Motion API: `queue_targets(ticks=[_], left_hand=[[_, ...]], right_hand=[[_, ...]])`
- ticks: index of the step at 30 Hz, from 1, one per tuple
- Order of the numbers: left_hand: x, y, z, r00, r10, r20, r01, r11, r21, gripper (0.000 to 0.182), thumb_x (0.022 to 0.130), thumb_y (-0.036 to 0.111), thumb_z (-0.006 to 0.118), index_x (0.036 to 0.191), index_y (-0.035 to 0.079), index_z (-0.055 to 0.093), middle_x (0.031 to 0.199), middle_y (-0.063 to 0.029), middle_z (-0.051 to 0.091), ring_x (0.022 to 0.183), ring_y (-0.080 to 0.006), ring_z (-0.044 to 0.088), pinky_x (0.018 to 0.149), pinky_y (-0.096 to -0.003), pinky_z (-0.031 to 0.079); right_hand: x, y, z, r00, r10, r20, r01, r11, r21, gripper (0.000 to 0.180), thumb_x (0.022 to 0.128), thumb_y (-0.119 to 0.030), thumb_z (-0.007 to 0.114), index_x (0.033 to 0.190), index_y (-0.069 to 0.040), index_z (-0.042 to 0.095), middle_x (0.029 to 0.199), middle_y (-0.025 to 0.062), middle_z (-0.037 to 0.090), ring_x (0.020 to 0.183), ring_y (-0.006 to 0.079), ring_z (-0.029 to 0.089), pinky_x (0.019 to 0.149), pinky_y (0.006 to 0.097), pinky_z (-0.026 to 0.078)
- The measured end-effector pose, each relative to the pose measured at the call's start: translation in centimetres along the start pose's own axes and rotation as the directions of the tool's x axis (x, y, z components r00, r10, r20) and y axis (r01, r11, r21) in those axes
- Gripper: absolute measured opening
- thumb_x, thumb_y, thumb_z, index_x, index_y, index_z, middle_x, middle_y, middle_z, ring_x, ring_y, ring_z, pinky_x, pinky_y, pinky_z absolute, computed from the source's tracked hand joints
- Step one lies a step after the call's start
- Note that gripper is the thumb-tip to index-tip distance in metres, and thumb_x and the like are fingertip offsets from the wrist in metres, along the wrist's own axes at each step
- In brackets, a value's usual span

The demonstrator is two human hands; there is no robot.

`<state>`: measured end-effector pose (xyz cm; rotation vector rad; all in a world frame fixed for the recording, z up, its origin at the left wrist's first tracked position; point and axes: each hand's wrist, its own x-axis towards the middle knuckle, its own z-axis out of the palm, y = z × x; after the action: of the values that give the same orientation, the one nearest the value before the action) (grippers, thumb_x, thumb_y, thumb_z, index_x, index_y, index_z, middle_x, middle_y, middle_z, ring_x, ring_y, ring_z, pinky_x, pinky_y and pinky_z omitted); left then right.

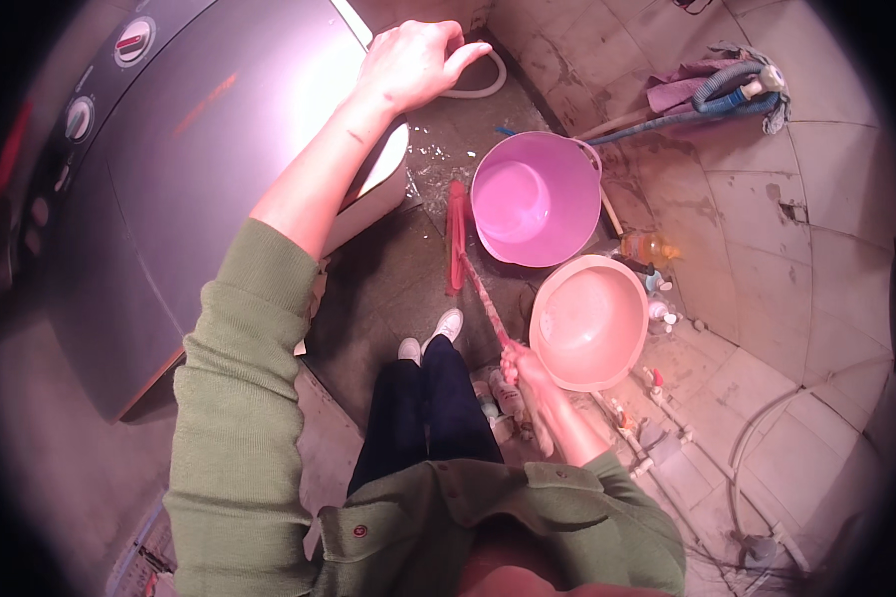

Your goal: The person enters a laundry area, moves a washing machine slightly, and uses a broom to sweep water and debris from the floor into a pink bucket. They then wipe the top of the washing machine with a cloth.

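Note:
My right hand is wrapped around the patterned handle of a red floor squeegee. Its red head lies along the wet floor, just left of a pink plastic tub. My left hand is raised at the far end of a dark-topped washing machine. Its thumb stands apart from bent fingers; the palm is hidden, and nothing shows in its grasp. Whether it touches the machine I cannot tell. A peach plastic basin sits beside my right hand, close to the pink tub.
A mop and a purple cloth are by the tiled wall. Several bottles stand beyond the basin; others are near my legs. Water pipes run along the right. A white hose curves near my left hand.

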<state>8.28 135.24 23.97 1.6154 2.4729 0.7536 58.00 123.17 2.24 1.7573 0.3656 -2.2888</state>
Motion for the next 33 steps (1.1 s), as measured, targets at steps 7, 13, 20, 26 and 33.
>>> queue_targets(ticks=[7,13,20,26,33], left_hand=[[0.0,0.3,0.2,0.999,-0.009,0.039,0.009,1.000,-0.007,0.051,0.097,0.059,0.060,0.099,0.010,0.076,0.080,-0.0115,0.075,0.084,-0.0326,0.074,0.081,-0.0446,0.058],[-0.4,-0.3,-0.3,0.999,-0.036,0.024,0.036,0.999,0.004,0.047,0.097,0.053,0.064,0.100,0.008,0.076,0.080,-0.0138,0.075,0.083,-0.0348,0.074,0.082,-0.0456,0.058],[0.6,0.6,0.4,0.999,0.052,-0.008,-0.052,0.998,-0.026,0.041,0.099,0.042,0.068,0.096,0.001,0.073,0.072,-0.0145,0.070,0.067,-0.0274,0.068,0.070,-0.0395,0.054],[-0.2,0.0,-0.4,1.000,0.006,0.014,-0.006,1.000,0.002,0.042,0.098,0.045,0.067,0.095,0.004,0.074,0.080,-0.0173,0.073,0.080,-0.0378,0.073,0.077,-0.0457,0.058],[-0.1,0.4,-0.2,0.999,0.054,-0.004,-0.054,0.998,-0.021,0.036,0.098,0.036,0.070,0.096,0.000,0.072,0.073,-0.0164,0.071,0.068,-0.0281,0.071,0.068,-0.0386,0.055]], right_hand=[[5.1,2.9,3.4,0.964,-0.263,-0.036,0.265,0.963,0.055,0.015,0.100,-0.002,0.053,0.114,-0.007,0.054,0.070,0.0020,0.050,0.047,0.0126,0.045,0.039,0.0289,0.035],[10.5,-5.7,10.2,0.937,-0.328,0.120,0.289,0.922,0.259,0.011,0.099,0.001,0.048,0.106,-0.006,0.052,0.064,0.0024,0.047,0.044,0.0155,0.046,0.040,0.0338,0.039],[20.3,-18.8,15.0,0.796,-0.558,0.234,0.509,0.826,0.242,0.007,0.103,-0.005,0.052,0.108,-0.009,0.050,0.066,-0.0008,0.044,0.047,0.0124,0.044,0.041,0.0309,0.036],[14.5,-9.8,13.2,0.751,-0.635,0.182,0.624,0.772,0.118,0.051,0.104,-0.005,0.051,0.153,-0.015,0.041,0.067,-0.0018,0.046,0.042,0.0103,0.045,0.036,0.0279,0.039],[6.1,1.8,6.6,0.845,-0.534,0.033,0.530,0.825,-0.196,0.064,0.106,-0.009,0.048,0.165,-0.021,0.026,0.066,-0.0016,0.046,0.041,0.0111,0.045,0.038,0.0280,0.040]])
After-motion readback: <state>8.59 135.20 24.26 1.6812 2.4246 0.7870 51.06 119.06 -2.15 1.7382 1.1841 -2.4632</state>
